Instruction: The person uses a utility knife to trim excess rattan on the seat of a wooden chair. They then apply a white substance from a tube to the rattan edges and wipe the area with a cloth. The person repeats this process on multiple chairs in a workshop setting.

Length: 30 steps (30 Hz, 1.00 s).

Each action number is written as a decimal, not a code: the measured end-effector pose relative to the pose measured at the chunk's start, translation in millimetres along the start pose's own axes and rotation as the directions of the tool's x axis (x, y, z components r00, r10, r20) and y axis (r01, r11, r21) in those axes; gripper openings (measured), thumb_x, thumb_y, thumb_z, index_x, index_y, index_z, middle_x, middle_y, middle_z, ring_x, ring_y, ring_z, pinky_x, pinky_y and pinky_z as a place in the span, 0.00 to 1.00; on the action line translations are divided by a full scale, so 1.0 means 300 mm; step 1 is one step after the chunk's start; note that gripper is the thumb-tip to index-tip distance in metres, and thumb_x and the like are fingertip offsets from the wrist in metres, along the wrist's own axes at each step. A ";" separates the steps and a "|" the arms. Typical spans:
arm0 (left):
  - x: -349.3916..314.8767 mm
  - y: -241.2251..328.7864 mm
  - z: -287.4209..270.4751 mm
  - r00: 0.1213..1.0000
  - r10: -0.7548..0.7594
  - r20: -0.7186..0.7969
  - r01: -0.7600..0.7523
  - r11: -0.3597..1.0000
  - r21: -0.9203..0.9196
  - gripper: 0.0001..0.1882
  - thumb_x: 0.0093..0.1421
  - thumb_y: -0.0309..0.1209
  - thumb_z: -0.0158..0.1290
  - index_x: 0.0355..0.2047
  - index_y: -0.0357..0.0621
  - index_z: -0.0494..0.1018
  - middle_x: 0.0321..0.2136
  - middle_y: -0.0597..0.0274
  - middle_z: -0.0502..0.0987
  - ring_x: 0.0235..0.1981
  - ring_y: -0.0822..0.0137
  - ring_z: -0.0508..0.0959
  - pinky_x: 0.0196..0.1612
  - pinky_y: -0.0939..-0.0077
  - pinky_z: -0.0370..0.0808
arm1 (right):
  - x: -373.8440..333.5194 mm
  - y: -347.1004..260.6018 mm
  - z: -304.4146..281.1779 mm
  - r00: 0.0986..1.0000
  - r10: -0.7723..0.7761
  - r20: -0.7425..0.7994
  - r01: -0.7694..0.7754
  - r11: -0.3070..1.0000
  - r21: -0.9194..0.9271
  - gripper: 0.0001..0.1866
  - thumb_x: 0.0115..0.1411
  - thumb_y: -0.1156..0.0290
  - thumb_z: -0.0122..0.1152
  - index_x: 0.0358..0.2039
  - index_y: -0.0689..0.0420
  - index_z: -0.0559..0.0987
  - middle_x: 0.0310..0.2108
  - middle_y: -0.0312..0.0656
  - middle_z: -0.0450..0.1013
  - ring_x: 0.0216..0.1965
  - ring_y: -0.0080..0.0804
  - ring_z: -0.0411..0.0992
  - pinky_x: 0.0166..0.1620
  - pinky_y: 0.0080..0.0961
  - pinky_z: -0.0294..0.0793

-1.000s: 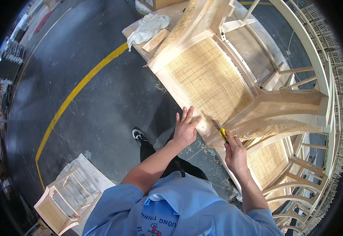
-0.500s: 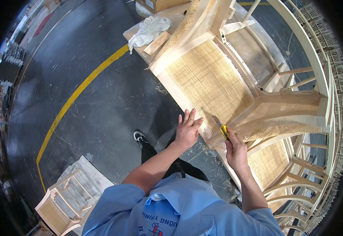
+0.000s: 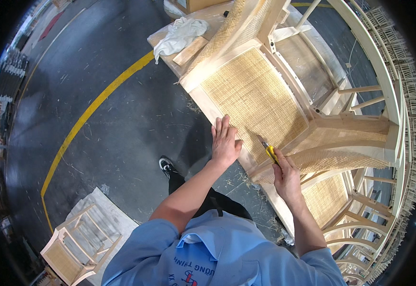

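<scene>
A pale wooden chair frame lies in front of me, its opening filled with a woven cane panel. My left hand rests on the near wooden rail, fingers stretched toward the cane's edge, holding nothing. In my right hand is a yellow utility knife, gripped by its handle. Its blade is out and points toward the far left, over the near corner of the cane. From this view I cannot tell whether the tip touches the weave.
Beyond the frame, a white cloth and a wood block lie on the worktable. Several more chair frames crowd the right side. Another chair stands at lower left. Cane scraps litter the dark floor, which has a yellow line.
My left hand has slid farther away along the rail, its fingers now more upright. My right hand and the knife have hardly shifted.
</scene>
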<state>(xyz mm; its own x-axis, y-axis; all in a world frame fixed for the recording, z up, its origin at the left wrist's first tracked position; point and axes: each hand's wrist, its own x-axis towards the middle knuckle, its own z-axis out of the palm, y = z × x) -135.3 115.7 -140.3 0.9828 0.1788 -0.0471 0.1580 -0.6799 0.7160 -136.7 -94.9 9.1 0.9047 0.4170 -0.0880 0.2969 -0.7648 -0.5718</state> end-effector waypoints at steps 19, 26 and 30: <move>-0.001 -0.036 0.003 0.999 0.043 -0.034 -0.045 0.998 -0.048 0.19 0.62 0.30 0.59 0.50 0.41 0.67 0.73 0.35 0.51 0.74 0.30 0.47 0.73 0.36 0.45 | 0.099 0.077 0.085 0.967 -0.060 0.246 0.091 0.989 -0.115 0.25 0.61 0.78 0.59 0.61 0.61 0.73 0.36 0.56 0.76 0.36 0.57 0.78 0.42 0.47 0.80; -0.001 -0.044 -0.001 0.999 0.039 -0.017 -0.040 0.998 -0.039 0.21 0.63 0.30 0.58 0.52 0.40 0.65 0.73 0.37 0.51 0.74 0.32 0.48 0.73 0.37 0.47 | 0.112 0.072 0.086 0.957 -0.052 0.286 0.101 0.981 -0.163 0.25 0.62 0.76 0.58 0.61 0.60 0.74 0.37 0.55 0.76 0.36 0.56 0.78 0.42 0.46 0.81; 0.000 -0.036 -0.008 0.999 0.035 0.001 -0.035 0.998 -0.048 0.22 0.63 0.29 0.58 0.54 0.40 0.64 0.73 0.37 0.51 0.74 0.33 0.48 0.73 0.37 0.47 | 0.109 0.086 0.093 0.962 -0.074 0.263 0.118 0.981 -0.155 0.24 0.62 0.76 0.58 0.60 0.60 0.74 0.37 0.55 0.76 0.37 0.56 0.78 0.42 0.46 0.80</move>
<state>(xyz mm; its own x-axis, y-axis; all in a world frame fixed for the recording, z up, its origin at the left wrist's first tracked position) -137.1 124.6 -146.5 0.9878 0.1541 -0.0226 0.1187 -0.6510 0.7498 -107.9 -87.4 -31.2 0.7676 0.5872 -0.2567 0.4458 -0.7770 -0.4445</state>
